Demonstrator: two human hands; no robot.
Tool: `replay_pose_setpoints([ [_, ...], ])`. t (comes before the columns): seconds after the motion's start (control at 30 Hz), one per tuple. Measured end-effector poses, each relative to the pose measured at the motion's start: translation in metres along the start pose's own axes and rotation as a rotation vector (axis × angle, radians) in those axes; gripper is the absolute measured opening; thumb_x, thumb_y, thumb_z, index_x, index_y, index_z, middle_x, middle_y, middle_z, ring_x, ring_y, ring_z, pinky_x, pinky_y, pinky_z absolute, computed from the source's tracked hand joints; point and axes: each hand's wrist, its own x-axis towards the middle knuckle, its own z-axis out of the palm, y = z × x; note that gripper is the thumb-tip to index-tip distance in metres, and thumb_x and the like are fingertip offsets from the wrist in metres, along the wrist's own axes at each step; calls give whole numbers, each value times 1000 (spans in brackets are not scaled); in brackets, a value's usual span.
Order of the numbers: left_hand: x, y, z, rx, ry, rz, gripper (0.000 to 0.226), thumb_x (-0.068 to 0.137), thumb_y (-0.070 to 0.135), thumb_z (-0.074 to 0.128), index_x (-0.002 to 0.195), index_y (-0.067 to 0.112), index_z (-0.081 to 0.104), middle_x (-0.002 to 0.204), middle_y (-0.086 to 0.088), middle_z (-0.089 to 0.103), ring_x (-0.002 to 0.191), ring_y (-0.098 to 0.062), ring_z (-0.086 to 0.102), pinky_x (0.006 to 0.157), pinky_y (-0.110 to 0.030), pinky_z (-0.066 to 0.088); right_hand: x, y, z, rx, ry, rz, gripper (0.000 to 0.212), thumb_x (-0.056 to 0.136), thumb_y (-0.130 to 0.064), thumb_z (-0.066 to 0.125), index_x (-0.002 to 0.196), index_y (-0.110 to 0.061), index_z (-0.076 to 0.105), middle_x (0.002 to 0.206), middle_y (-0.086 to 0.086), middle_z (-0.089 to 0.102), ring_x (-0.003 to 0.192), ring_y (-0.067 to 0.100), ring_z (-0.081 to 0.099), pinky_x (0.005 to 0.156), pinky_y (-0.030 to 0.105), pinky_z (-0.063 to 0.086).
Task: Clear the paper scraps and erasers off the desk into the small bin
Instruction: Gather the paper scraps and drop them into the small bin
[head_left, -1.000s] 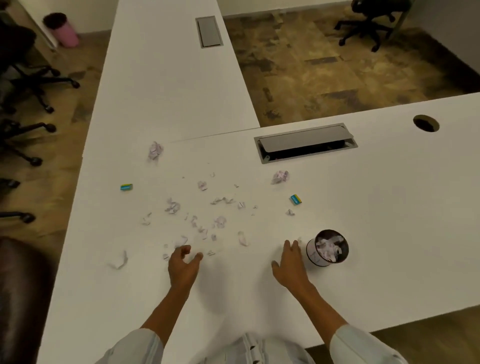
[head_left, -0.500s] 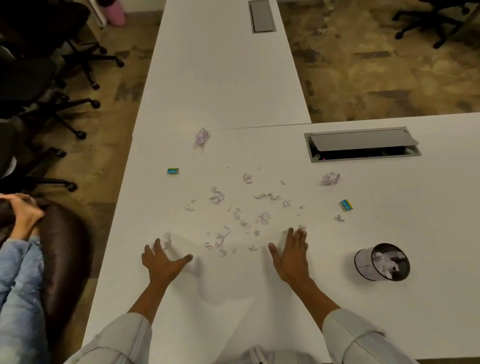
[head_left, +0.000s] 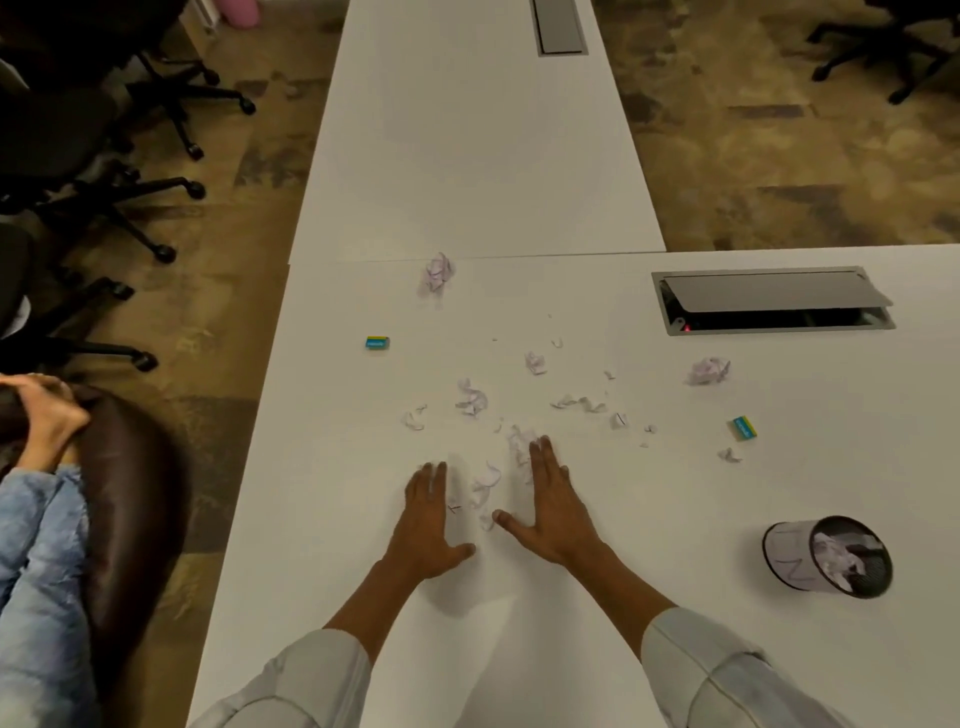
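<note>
White L-shaped surface (head_left: 467, 156) with two grey cable hatches (head_left: 774, 301), mottled brown carpet floor (head_left: 779, 171), black wheeled office chairs (head_left: 78, 156) at left and far right, dark brown leather seat (head_left: 135, 499) at lower left, dim warm light.

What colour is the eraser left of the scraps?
Teal-blue with a yellow band, the left eraser; head view shows it best.
</note>
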Motion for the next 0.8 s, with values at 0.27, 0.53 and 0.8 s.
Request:
replay_pose_setpoints([
  [0.27, 25, 42, 10, 50, -10, 93, 83, 93, 19, 57, 153, 23, 0, 163, -8, -9, 150, -28, -1, 116, -34, 29, 27, 3, -22, -188, -149, 21, 132, 62, -85, 55, 153, -19, -13, 160, 12, -22, 147, 31, -23, 121, 54, -3],
  [0.53, 15, 50, 32, 82, 130, 237, 25, 100, 28, 32, 114, 25, 52, 111, 2, 55, 96, -11, 57, 85, -25, 43, -6, -24, 8, -278, -151, -128, 56, 99, -17, 47, 151, -13, 25, 161, 12, 17, 149, 32, 12, 118, 44, 28],
  [0.8, 18, 58, 22, -326, 159, -64, 13, 84, 7, 68, 94, 5, 76, 96, -8, 75, 92, -17, 69, 82, -13, 46, -20, -9, -11, -317, -140, -97, 31, 97, -12, 48, 126, -13, 59, 135, 6, 55, 120, 24, 49, 90, 34, 48],
])
